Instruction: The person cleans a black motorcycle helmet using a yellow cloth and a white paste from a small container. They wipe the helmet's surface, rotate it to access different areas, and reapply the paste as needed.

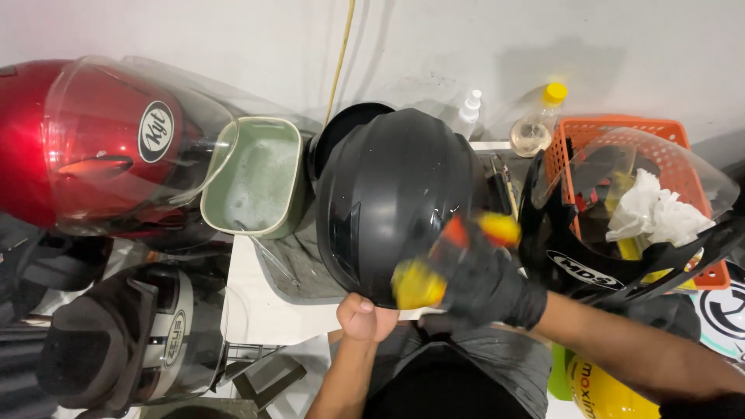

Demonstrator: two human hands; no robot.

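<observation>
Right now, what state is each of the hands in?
Left hand: bare, closed on the black helmet at its lower rim.
Right hand: black-gloved, holding a yellow sponge against the helmet.

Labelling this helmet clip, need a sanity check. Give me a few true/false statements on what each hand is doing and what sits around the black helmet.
1. The right hand wears a black glove and presses a yellow sponge on the matte black helmet. True.
2. The left hand is gloved too. False: it is bare, gripping the helmet's lower edge.
3. The pale green rectangular tub left of the helmet holds soapy water. True.
4. The orange plastic basket stands left of the helmet. False: it stands to the right, behind a clear visor.
5. The glossy red helmet has no visor. False: a clear visor covers its front.
</observation>
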